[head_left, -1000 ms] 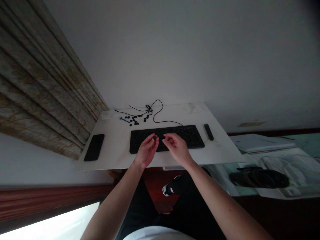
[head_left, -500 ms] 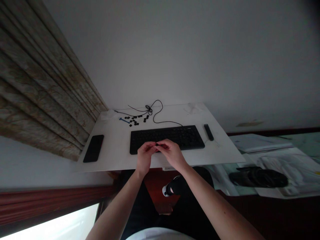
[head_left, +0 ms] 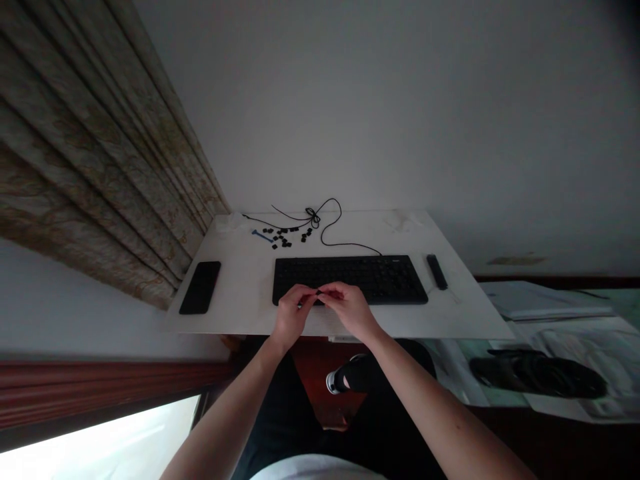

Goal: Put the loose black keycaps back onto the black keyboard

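Observation:
Between the fingertips of my left hand (head_left: 292, 308) and my right hand (head_left: 349, 307) is a small black keycap (head_left: 319, 293). Both hands pinch it from either side, close together over the front edge of a black keyboard (head_left: 395, 277). Part of the keyboard's lower left is hidden behind my hands. Behind the keyboard, several loose black keycaps (head_left: 283, 242) lie scattered on the white table (head_left: 240, 293). Beside them is a slim blue tool (head_left: 262, 235). The keyboard's cable (head_left: 345, 244) runs to a tied loop near the wall.
A dark phone (head_left: 201, 287) lies at the table's left. To the right of the keyboard is a narrow black object (head_left: 437, 271). A curtain (head_left: 125, 153) hangs at the left. Past the table's right side, a black bag-like item (head_left: 537, 375) rests among papers and plastic.
The camera view has shifted, so the table and its things appear farther right. My hands still pinch the keycap over the keyboard's front edge, with little visible movement.

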Motion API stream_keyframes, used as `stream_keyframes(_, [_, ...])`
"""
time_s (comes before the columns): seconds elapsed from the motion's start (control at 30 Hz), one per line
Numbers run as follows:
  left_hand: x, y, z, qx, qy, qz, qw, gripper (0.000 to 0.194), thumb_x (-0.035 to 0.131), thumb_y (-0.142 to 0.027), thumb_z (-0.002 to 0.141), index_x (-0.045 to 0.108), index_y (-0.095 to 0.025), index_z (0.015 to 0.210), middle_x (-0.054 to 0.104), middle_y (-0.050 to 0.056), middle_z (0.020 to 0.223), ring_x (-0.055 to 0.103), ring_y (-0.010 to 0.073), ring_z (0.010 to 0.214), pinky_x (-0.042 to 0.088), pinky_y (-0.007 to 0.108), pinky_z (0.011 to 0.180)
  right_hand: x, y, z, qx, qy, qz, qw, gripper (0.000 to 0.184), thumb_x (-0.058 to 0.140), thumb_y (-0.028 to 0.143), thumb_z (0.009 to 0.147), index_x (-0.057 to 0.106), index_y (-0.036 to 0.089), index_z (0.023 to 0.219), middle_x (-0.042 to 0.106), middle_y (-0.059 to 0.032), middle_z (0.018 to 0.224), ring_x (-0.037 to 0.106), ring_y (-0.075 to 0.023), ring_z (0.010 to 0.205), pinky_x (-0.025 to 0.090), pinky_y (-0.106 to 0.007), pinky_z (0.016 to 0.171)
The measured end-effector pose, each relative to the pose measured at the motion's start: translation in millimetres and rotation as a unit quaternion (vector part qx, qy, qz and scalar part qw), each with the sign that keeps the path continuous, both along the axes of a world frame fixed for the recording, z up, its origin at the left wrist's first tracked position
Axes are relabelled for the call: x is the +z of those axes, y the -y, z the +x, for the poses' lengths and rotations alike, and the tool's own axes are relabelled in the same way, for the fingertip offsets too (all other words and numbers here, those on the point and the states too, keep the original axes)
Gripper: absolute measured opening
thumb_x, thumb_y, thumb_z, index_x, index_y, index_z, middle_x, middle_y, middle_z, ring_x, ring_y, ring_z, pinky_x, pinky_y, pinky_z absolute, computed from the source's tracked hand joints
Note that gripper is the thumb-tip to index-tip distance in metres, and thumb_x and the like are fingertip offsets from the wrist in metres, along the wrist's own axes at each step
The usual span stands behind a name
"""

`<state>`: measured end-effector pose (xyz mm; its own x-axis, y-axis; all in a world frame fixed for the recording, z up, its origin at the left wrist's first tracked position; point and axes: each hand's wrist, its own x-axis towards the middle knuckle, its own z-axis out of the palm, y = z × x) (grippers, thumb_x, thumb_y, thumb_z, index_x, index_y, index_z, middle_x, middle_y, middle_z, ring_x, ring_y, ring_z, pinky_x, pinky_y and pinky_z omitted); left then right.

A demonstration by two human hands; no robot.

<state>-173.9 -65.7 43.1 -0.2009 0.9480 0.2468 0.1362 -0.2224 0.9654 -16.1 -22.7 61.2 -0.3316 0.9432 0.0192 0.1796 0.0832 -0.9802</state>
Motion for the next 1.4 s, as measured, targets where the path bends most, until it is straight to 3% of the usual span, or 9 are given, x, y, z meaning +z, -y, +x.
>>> stream_keyframes(0.2, [-9.2,-15,-29,0.004,-0.169,0.016,0.985,0.009,0.069,-0.029,0.086,0.075,-0.024,0.088,0.069,0.008,0.091,0.063,0.0237,0.091,0.047,0.039,0.092,-8.3,-8,-12,-0.009,-0.063,-0.081,0.995,0.024,0.069,0.037,0.076,0.076,0.019,0.090,0.075,-0.0057,0.086,0.069,-0.0184,0.075,0.059,-0.034,0.069])
stream_keyframes(0.33, [-18.5,-31,-60,0.080,-0.283,0.024,0.955,0.016,0.064,-0.029,0.088,0.072,-0.023,0.102,0.067,0.011,0.112,0.058,0.0293,0.112,0.036,0.049,0.108,-4.1,-28,-19,-0.034,-0.067,-0.100,0.992,0.023,0.072,0.032,0.074,0.076,0.018,0.091,0.073,-0.0044,0.083,0.066,-0.0155,0.072,0.060,-0.031,0.065])
stream_keyframes(0.47, [-30.0,-39,-74,0.110,-0.305,0.007,0.946,0.025,0.061,-0.031,0.090,0.067,-0.022,0.113,0.061,0.013,0.125,0.053,0.0305,0.122,0.036,0.049,0.110,2.9,-58,-30,-0.029,-0.131,-0.165,0.977,0.016,0.076,0.027,0.073,0.075,0.017,0.086,0.067,-0.0017,0.071,0.063,-0.0135,0.066,0.062,-0.035,0.072])
stream_keyframes(0.6, [-34.5,-40,-73,0.099,-0.290,0.001,0.952,0.027,0.063,-0.031,0.088,0.066,-0.022,0.114,0.061,0.013,0.125,0.053,0.0306,0.122,0.035,0.048,0.111,3.1,-89,-47,-0.007,-0.211,-0.191,0.959,0.011,0.073,0.028,0.079,0.070,0.018,0.081,0.068,-0.0032,0.077,0.066,-0.0146,0.073,0.060,-0.038,0.089])
stream_keyframes(0.7, [-33.8,-42,-73,0.105,-0.236,-0.002,0.966,0.026,0.065,-0.030,0.086,0.067,-0.022,0.111,0.062,0.012,0.125,0.053,0.0305,0.123,0.033,0.048,0.113,-0.4,-109,-61,-0.005,-0.094,-0.167,0.981,0.009,0.067,0.025,0.083,0.071,0.017,0.081,0.070,-0.0045,0.077,0.067,-0.0159,0.075,0.061,-0.036,0.083])
stream_keyframes(0.8, [-32.8,-43,-73,0.116,-0.174,-0.010,0.978,0.027,0.069,-0.029,0.083,0.068,-0.023,0.109,0.061,0.012,0.125,0.052,0.0306,0.125,0.031,0.048,0.115,-2.1,-124,-78,0.023,0.054,-0.110,0.992,0.006,0.071,0.021,0.078,0.074,0.016,0.077,0.071,-0.0031,0.069,0.068,-0.0185,0.073,0.058,-0.034,0.077])
stream_keyframes(0.97, [-32.7,-45,-74,0.103,-0.137,-0.016,0.985,0.028,0.071,-0.023,0.080,0.068,-0.023,0.108,0.062,0.011,0.125,0.051,0.0307,0.126,0.028,0.048,0.117,3.2,-139,-102,0.155,0.243,0.035,0.957,0.009,0.072,0.020,0.075,0.080,0.019,0.080,0.076,-0.0019,0.077,0.071,-0.0193,0.082,0.052,-0.028,0.079])
stream_keyframes(1.17, [-32.1,-46,-74,0.101,-0.110,-0.023,0.989,0.031,0.072,-0.022,0.079,0.068,-0.023,0.109,0.062,0.012,0.125,0.051,0.0318,0.127,0.028,0.050,0.117,5.9,-150,-113,0.238,0.313,0.081,0.916,0.014,0.071,0.018,0.075,0.082,0.020,0.083,0.077,-0.0025,0.077,0.069,-0.0176,0.078,0.049,-0.025,0.073])
stream_keyframes(1.4, [-33.5,-46,-75,0.098,-0.131,-0.028,0.986,0.031,0.070,-0.023,0.080,0.068,-0.023,0.111,0.061,0.011,0.126,0.051,0.0316,0.127,0.028,0.049,0.117,9.3,-157,-116,0.272,0.329,0.099,0.899,0.014,0.072,0.017,0.072,0.082,0.022,0.081,0.076,-0.0014,0.075,0.068,-0.0172,0.076,0.048,-0.025,0.071])
